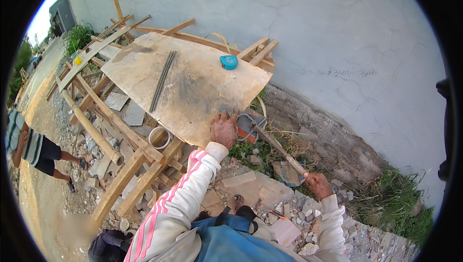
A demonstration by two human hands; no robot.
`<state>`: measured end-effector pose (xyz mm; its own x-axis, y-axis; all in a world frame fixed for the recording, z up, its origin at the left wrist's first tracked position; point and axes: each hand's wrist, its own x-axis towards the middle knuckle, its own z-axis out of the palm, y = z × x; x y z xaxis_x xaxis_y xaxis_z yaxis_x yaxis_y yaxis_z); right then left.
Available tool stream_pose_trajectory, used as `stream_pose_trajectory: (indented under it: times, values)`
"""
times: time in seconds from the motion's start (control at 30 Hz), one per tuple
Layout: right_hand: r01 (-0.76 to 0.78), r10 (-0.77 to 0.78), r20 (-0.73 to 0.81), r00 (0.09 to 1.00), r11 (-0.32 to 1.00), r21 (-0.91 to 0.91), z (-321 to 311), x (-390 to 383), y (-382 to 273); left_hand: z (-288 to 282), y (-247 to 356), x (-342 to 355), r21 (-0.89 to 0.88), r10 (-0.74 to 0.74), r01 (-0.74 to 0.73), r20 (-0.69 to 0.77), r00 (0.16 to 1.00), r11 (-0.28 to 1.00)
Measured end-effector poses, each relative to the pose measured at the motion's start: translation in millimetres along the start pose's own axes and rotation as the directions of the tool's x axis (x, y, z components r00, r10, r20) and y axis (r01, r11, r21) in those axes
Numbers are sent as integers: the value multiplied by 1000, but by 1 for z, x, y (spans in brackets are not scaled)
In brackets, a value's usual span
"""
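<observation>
My left hand [224, 129] is at the near right edge of a stained wooden board [202, 78], its fingers curled down. Beside its fingertips a thin grey rod bent into a loop [247, 116] runs toward the hand. The fingers seem closed on that bent rod, though the grip itself is partly hidden. My right hand [318, 185] is wrapped round the lower end of a long rusty bar [282, 151]. The bar slants up to the left, and its far end meets the bent rod near the board's edge. Several straight dark rods [163, 81] lie together on the board.
A blue tape measure [229, 62] sits at the board's far side. Wooden beams [125, 180] support the board, with a white round container [159, 138] among them. A cracked wall [347, 45] rises beyond. Rubble covers the ground; a person [38, 146] stands at left, another crouches below.
</observation>
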<state>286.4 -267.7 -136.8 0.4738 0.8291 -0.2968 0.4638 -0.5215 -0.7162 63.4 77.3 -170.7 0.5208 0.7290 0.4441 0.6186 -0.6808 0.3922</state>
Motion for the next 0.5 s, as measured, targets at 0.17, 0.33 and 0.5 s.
stream_pose_trajectory:
  times: [0.17,0.33,0.5]
  values:
    - [-236,160,-366,917,956,-174,113,-64,-74,4,0,4,26,9,-10,26,1000,1000]
    - [-160,74,-550,832,981,-110,177,-81,-92,-5,2,0,-44,18,-18,12,1000,999]
    - [-173,107,-402,910,976,-132,152,-83,-85,-20,13,-28,-151,207,-209,-28,978,966]
